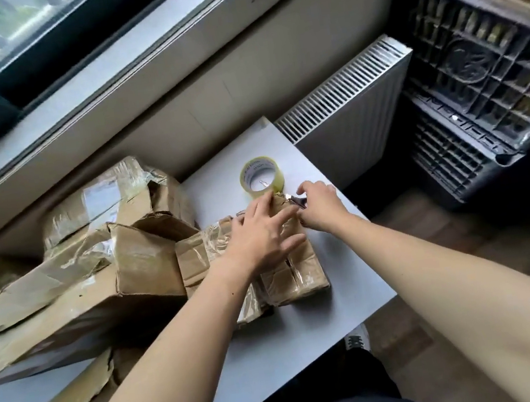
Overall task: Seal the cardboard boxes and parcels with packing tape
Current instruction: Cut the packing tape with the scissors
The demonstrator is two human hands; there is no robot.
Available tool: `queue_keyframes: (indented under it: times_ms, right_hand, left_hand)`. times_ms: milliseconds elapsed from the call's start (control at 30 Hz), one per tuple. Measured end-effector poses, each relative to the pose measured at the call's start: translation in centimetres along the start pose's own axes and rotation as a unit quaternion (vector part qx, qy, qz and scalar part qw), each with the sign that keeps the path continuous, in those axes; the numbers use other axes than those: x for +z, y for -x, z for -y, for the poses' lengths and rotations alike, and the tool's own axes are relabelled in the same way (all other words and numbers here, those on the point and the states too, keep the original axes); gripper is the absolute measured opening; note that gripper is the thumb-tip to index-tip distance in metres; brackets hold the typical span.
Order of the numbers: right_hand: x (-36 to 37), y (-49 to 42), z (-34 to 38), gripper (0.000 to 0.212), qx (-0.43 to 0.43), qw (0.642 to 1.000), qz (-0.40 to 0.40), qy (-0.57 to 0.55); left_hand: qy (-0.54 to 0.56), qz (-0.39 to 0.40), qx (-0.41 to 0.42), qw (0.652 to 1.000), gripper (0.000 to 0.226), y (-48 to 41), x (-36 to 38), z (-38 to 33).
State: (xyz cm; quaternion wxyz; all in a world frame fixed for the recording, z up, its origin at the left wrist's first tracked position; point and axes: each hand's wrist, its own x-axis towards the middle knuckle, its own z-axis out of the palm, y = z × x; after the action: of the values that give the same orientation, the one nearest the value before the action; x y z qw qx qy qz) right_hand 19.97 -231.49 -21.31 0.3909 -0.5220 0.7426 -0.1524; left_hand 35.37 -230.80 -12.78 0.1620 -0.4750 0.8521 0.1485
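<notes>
- My left hand [261,232], fingers spread, presses the small cardboard parcel [302,277] onto the bench [346,292].
- My right hand [317,206] pinches a metal cutter [296,201] at the parcel's far edge, just beside the tape roll [261,177].
- I judge this the tape-cutting step; next I smooth the end down.

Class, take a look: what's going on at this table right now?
A person is taping up a small cardboard parcel on a grey table. The left hand presses flat on top of it. The right hand pinches a small metal tool, likely a cutter, at the parcel's far edge. The tape roll sits just beyond, and more boxes are piled to the left.
</notes>
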Motion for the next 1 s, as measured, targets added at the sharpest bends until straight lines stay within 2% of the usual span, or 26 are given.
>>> queue_keyframes:
  times_ms: [167,267,367,500,567,667,767,867,1000]
  right_hand:
    - [0.9,-1.0,0.6,0.044,0.003,0.994,0.013,0.108]
    - [1.2,-1.0,1.1,0.046,0.015,0.992,0.024,0.120]
    - [1.1,-0.5,1.4,0.046,0.048,0.994,0.065,0.075]
    - [0.2,0.3,1.0,0.016,0.045,0.994,0.096,0.014]
    - [-0.6,1.1,0.8,0.010,0.054,0.993,0.102,-0.028]
    - [-2.2,2.9,0.6,0.004,0.067,0.991,0.110,-0.035]
    - [-3.6,4.5,-0.2,0.004,0.080,0.993,0.071,-0.053]
    - [-4.3,5.5,-1.0,0.010,0.095,0.982,0.020,-0.161]
    - [-4.6,6.0,-0.9,0.025,0.088,0.954,0.013,-0.285]
  left_hand:
    - [0.029,-0.025,-0.028,0.999,0.056,0.2,0.2,0.7]
    - [0.035,-0.021,-0.025,0.999,0.055,0.2,0.0,1.1]
    - [0.049,-0.006,-0.029,0.998,0.055,0.1,-0.1,1.0]
    - [0.058,-0.002,-0.029,0.998,0.057,-0.1,-0.2,1.2]
    - [0.063,-0.003,-0.032,0.998,0.059,-0.2,-0.2,1.5]
    - [0.076,-0.007,-0.041,0.996,0.059,-0.4,-0.1,1.8]
    - [0.106,-0.012,-0.053,0.993,0.062,-0.5,-0.2,1.8]
    - [0.124,-0.030,-0.054,0.990,0.060,-0.6,-0.3,1.7]
    - [0.119,-0.050,-0.051,0.990,0.053,-1.9,-0.9,1.5]
